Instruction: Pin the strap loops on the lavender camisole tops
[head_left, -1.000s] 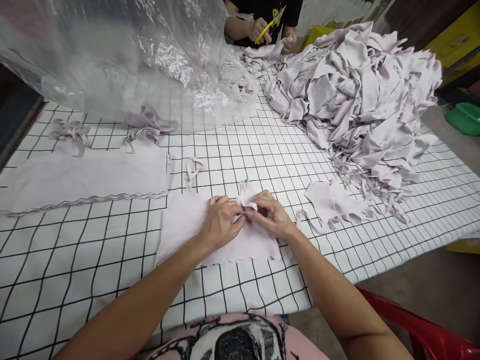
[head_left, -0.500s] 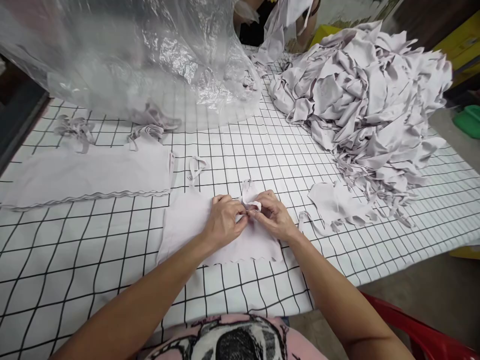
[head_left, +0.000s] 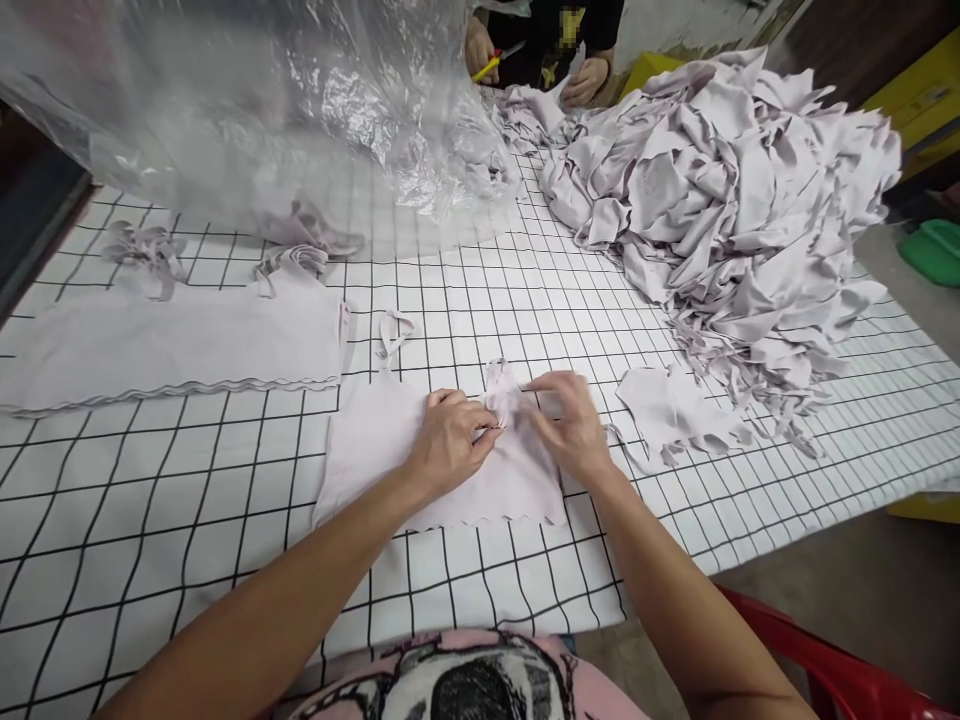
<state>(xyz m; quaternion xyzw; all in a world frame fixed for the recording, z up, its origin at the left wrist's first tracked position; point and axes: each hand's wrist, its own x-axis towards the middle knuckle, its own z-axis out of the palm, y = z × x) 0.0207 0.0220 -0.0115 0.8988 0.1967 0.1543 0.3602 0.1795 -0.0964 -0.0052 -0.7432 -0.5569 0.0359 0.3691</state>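
We sit at a big counter [head_left: 525,300] with a white cloth on it, and the cloth has black lines that make squares. Under us is a red chair [head_left: 862,680]. The floor [head_left: 847,570] beside us is gray-brown and bare. On the far right we see a yellow box [head_left: 919,80] and a green tub [head_left: 934,250]. On the far left there is a dark edge [head_left: 37,220] by the counter. The light is soft and even.
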